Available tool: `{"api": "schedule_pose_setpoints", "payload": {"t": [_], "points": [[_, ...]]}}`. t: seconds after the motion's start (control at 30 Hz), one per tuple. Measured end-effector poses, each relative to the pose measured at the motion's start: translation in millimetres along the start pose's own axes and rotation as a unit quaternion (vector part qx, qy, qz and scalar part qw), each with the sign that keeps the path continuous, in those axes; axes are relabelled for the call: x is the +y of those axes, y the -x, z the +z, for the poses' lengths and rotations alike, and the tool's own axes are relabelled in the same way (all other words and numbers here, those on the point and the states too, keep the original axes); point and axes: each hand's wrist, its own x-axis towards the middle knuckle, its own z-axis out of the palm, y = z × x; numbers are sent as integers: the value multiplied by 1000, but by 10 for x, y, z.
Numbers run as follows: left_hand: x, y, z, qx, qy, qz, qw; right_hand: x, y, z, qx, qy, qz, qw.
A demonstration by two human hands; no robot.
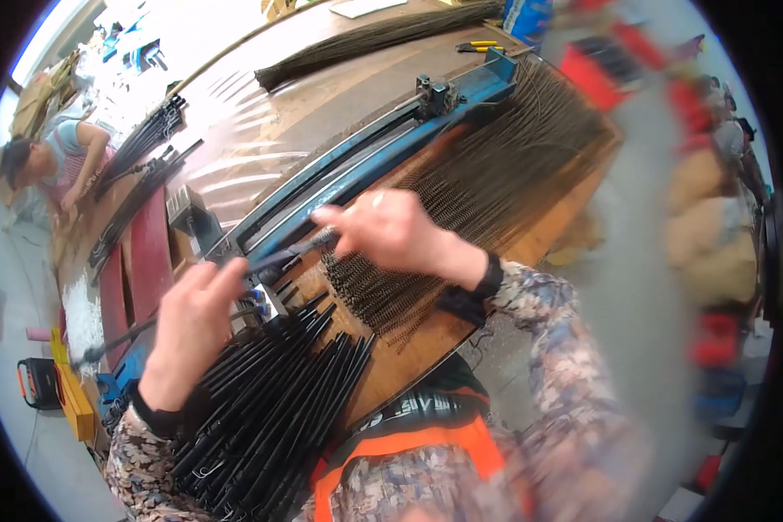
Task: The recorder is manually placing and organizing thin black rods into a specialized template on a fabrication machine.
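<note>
My left hand (193, 322) is closed around a thin black rod (130, 335), which sticks out to the left behind it. Between my hands runs a dark length (280, 258), slightly blurred. Its right end looks ribbed, like a coil spring, and is pinched by my right hand (391, 230). Just below my hands is a small metal block with blue fittings (268, 301). A bundle of black rods (270, 400) fans out toward me. Many long coil springs (461, 209) lie side by side on the wooden bench (409, 370), under and beyond my right hand.
A blue metal rail fixture (357, 178) crosses the bench diagonally. Yellow-handled pliers (480, 47) and a long bundle of thin dark rods (365, 39) lie at the back. On the far left a person (70, 157) works beside more black rods (148, 139). Red bins (596, 74) stand at right.
</note>
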Motion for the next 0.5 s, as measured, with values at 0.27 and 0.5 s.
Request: {"api": "schedule_pose_setpoints", "payload": {"t": [0.27, 0.5], "points": [[-56, 112, -142, 58, -45, -21, 997, 0, -67, 297, 19, -11, 17, 1000], [-174, 412, -132, 72, -67, -48, 994, -4, -178, 385, 24, -49, -1, 999]]}}
